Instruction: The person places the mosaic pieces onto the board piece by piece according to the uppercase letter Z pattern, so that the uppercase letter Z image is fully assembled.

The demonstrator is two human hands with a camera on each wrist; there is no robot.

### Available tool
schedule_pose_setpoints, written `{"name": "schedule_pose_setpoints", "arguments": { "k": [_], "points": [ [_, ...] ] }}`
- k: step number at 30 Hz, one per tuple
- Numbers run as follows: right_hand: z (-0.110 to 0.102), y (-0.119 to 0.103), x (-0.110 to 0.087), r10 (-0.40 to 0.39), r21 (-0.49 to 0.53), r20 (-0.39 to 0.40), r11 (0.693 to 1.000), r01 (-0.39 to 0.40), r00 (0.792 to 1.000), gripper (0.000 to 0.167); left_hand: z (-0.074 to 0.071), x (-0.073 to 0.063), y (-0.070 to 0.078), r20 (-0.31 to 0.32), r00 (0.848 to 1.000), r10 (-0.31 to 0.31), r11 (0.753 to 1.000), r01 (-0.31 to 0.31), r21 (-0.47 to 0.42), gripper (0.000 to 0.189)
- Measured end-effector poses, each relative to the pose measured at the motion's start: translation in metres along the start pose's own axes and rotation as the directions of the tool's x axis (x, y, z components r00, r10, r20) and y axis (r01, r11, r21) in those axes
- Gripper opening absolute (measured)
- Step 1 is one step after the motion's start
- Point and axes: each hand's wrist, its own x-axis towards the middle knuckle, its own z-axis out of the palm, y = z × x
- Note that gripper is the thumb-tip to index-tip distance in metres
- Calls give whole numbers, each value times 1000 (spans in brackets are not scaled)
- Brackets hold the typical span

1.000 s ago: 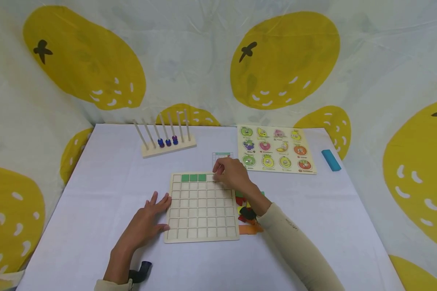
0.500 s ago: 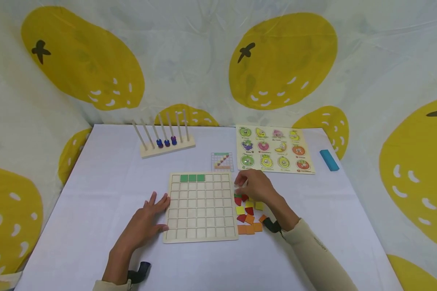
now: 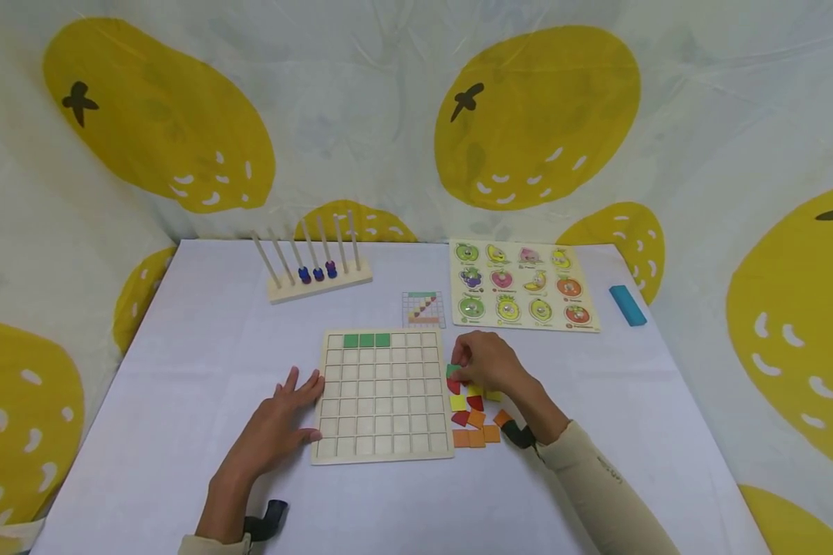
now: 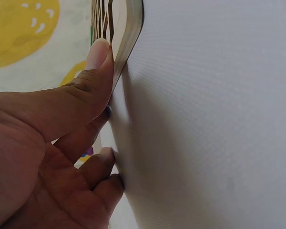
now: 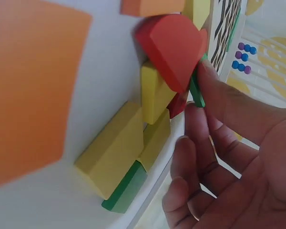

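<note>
A square wooden grid board lies at the middle of the table, with three green square tiles in its far row. My left hand rests at the board's left edge, fingers spread. In the left wrist view its thumb touches the board's rim. Just right of the board, my right hand pinches a green tile between thumb and fingers. Beneath and around it lie red rounded pieces, yellow tiles, another green tile and orange tiles.
A small printed pattern card lies behind the board. Farther back stand a wooden peg rack with blue and purple beads and, to the right, a fruit picture board. A teal block sits at far right.
My right hand has moved from the board's far right corner to the loose pieces on the right and now pinches a green tile. The left hand has stayed put.
</note>
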Motion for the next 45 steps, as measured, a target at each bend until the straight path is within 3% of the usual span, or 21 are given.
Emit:
{"name": "schedule_pose_setpoints", "arguments": {
  "k": [5, 19, 32, 45],
  "points": [
    [-2, -3, 1, -8, 23, -59, 1000, 9, 998, 22, 0, 0, 1, -1, 1000, -2, 1000, 2, 3, 96],
    [-2, -25, 18, -122, 90, -195, 986, 142, 973, 19, 0, 0, 1, 8, 1000, -14, 1000, 14, 6, 97],
    [10, -53, 44, -157, 70, -188, 982, 173, 970, 19, 2, 1, 0, 4, 1000, -24, 1000, 24, 4, 97],
    [26, -71, 66, -126, -26, -174, 992, 124, 977, 16, 1, 0, -1, 2, 1000, -6, 1000, 6, 4, 96]
  ]
}}
